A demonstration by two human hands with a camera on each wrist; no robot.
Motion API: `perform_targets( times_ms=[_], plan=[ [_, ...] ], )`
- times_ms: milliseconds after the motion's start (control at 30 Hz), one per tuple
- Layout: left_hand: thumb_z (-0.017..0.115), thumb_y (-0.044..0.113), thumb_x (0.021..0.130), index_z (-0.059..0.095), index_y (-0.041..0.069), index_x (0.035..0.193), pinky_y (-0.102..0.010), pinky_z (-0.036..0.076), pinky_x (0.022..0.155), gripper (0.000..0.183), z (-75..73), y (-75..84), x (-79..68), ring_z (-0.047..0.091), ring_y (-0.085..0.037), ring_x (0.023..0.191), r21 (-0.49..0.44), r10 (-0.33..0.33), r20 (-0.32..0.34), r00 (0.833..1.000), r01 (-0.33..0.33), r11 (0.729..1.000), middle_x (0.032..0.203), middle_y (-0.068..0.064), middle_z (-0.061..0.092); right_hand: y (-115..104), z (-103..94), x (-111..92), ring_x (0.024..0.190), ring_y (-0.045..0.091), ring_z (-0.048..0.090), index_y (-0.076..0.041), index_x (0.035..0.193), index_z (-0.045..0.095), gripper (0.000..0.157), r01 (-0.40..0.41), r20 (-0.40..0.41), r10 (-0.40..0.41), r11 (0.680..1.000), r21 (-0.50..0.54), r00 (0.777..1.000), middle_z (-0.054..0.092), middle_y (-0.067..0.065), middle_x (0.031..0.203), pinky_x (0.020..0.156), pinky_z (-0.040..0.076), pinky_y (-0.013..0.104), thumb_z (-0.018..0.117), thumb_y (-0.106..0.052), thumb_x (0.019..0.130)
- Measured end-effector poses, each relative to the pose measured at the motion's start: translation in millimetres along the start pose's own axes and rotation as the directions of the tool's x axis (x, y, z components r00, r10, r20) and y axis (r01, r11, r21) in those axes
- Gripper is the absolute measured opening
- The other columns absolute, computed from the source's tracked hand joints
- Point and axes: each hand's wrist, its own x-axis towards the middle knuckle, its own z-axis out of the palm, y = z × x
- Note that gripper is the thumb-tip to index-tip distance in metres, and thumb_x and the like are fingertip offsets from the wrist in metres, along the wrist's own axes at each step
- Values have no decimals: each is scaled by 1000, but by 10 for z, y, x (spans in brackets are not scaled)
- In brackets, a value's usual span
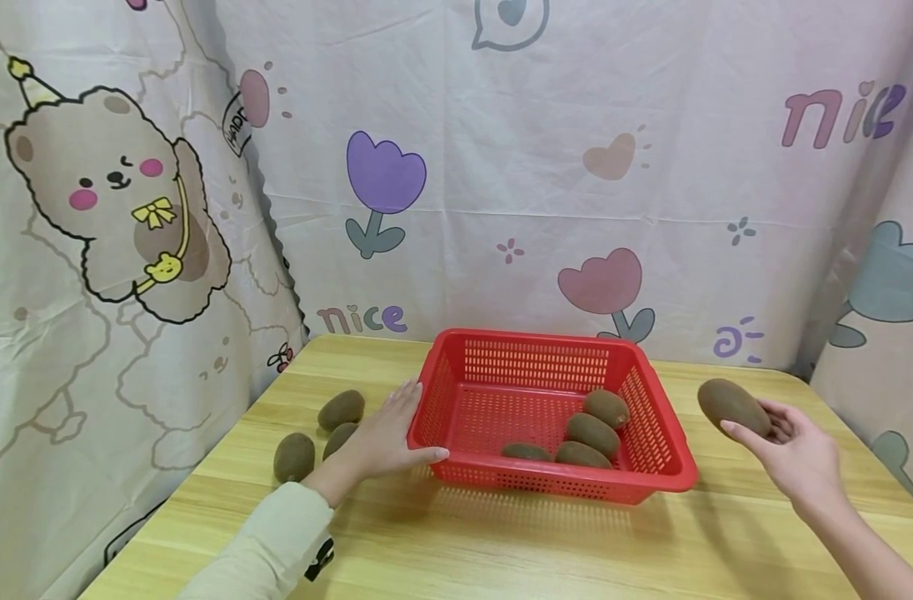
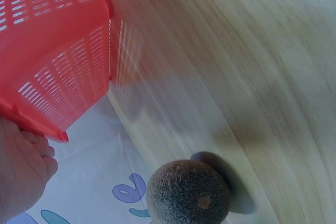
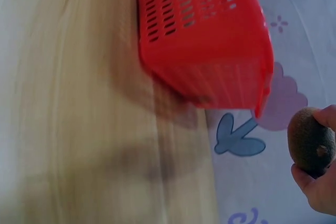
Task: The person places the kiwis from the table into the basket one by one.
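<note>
A red plastic basket point(image 1: 456, 477) stands on the wooden table, with several brown kiwis point(image 1: 593, 435) in its right and front part. My left hand point(image 1: 385, 433) rests against the basket's left side, its fingers stretched along the rim and the thumb at the front corner. In the left wrist view, part of that hand point(image 2: 23, 169) shows at the rim. To the right of the basket, my right hand point(image 1: 805, 454) holds a kiwi point(image 1: 730, 406) above the table, between thumb and fingers. The right wrist view also shows this held kiwi point(image 3: 310, 142).
Left of the basket, three kiwis lie on the table point(image 1: 539, 550): one at the back point(image 1: 341, 410), one at the front point(image 1: 294, 457), and one partly hidden point(image 1: 338, 437) by my left hand. A printed curtain point(image 1: 486, 208) hangs behind the table.
</note>
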Motion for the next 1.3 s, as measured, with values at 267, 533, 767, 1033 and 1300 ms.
perform_targets(
  times_ms=[267, 533, 767, 1033, 1300],
  plan=[
    [61, 64, 74, 16, 4, 148, -50, 22, 114, 105, 7, -4, 5, 15, -29, 144, 1, -8, 1, 1000, 8, 1000, 155, -12, 18, -259, 153, 27, 76, -30, 36, 10, 129, 43, 66, 77, 54, -74, 996, -47, 996, 59, 19, 119, 62, 41, -2, 72, -25, 81],
    [61, 64, 74, 17, 4, 148, -49, 23, 114, 105, 9, -9, 5, 16, -29, 144, 4, -4, -1, 1000, 4, 1000, 155, -12, 19, -492, 323, 50, 78, -28, 37, 9, 129, 43, 64, 136, 125, -129, 989, -50, 984, 49, 36, 126, 63, 42, -1, 70, -24, 82],
    [61, 64, 74, 17, 3, 148, -50, 22, 114, 106, 11, -12, 5, 15, -29, 144, 0, -3, -1, 1000, 3, 1000, 155, -12, 19, -669, 511, 69, 83, -21, 46, 6, 129, 46, 61, 168, 174, -162, 986, -19, 971, 53, 31, 125, 68, 43, -1, 70, -24, 82],
    [60, 64, 75, 16, 3, 148, -49, 22, 114, 105, 13, -18, 3, 14, -28, 144, 12, -5, 1, 1000, 4, 1000, 156, -11, 17, -819, 783, 58, 108, 33, 58, 4, 129, 46, 58, 195, 229, -194, 981, 15, 954, 54, 27, 126, 76, 48, 7, 70, -21, 83],
    [59, 67, 74, 17, 5, 148, -49, 24, 113, 106, 13, -13, 6, 16, -28, 144, -1, 4, -10, 1000, -4, 1000, 155, -11, 19, -880, 1066, 81, 101, 29, 61, 4, 123, 51, 50, 264, 310, -270, 963, 64, 911, 60, 23, 117, 80, 53, 19, 71, -13, 81]
  ],
)
